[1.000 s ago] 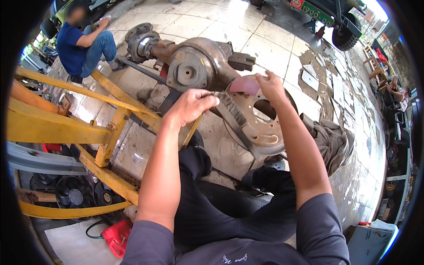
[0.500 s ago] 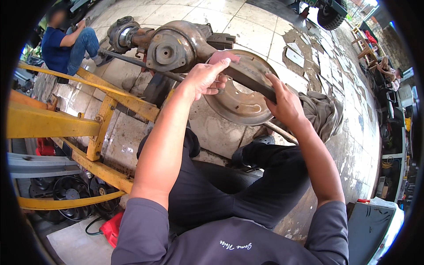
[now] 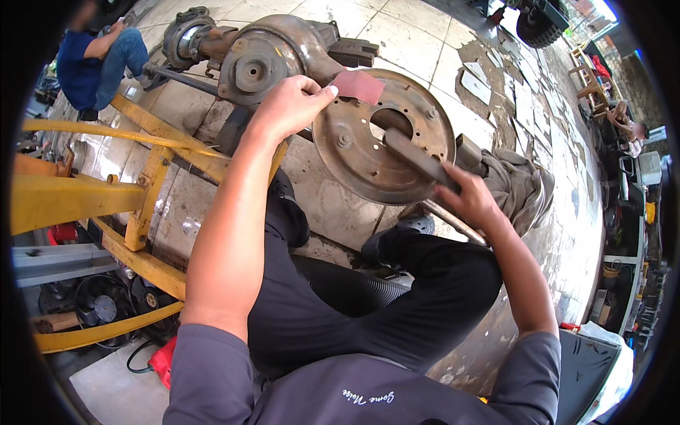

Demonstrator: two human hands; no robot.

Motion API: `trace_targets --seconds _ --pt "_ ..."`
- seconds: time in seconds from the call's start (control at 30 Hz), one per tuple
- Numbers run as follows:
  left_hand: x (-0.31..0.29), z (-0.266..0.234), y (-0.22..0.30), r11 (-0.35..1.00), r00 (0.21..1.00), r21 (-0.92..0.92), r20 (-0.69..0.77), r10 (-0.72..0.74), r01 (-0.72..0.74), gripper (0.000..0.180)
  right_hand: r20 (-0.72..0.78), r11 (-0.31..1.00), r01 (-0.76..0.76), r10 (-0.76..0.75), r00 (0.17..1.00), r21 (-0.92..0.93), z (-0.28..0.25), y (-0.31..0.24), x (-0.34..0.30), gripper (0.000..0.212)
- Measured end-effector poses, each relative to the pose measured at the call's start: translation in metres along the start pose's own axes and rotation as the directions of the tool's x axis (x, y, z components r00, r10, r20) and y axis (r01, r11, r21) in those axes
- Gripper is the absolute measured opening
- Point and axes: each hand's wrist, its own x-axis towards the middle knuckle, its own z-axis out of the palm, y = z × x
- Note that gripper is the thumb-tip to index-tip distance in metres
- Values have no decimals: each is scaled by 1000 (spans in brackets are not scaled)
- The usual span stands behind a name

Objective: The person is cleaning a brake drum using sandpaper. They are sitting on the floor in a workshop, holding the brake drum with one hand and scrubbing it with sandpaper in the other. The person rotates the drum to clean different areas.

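Between the thumb and fingers of my left hand (image 3: pixel 294 106) is a small reddish piece of sandpaper (image 3: pixel 359 88), held out over the upper left of a rusty brake backing plate (image 3: pixel 343 166). My right hand (image 3: pixel 469 198) grips one end of a dark, curved brake shoe (image 3: pixel 413 157). The shoe's far end lies over the plate's middle opening; whether it touches the plate I cannot tell. Behind my left hand is the round, rusty differential housing (image 3: pixel 287 44) of an axle, with a flange (image 3: pixel 253 71) facing me.
A yellow metal frame (image 3: pixel 78 202) stands at the left, above several fans (image 3: pixel 105 308). A crumpled grey-brown cloth (image 3: pixel 520 188) lies right of the plate. Another person (image 3: pixel 88 64) sits at the far left. Torn flat pieces (image 3: pixel 476 86) cover the tiles at the far right.
My hands have moved apart. The sandpaper, earlier against the brake shoe, now sticks out from my left hand; my right hand has drawn the shoe down and right, away from it.
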Motion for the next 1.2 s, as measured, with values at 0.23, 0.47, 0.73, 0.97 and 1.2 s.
trace_targets --seconds 0.23,0.47,0.73,0.97,1.2 --pt "-6 -12 -24 995 998 94 -57 -29 34 46 11 992 -91 91 996 86 -20 -14 6 57" --pt "-9 -14 0 990 997 138 -62 41 -32 43 -39 986 132 -137 990 -98 6 3 -1 53" --pt "-14 -17 -6 987 997 162 -79 -7 19 40 -158 1000 10 -7 987 20 -12 -16 32 57" --pt "-13 -22 -6 982 995 187 -95 32 -14 45 -112 991 122 -127 986 -46 16 28 3 58" --pt "-13 -24 -8 981 995 193 -98 -16 35 44 -140 990 140 -134 981 31 3 7 15 61"
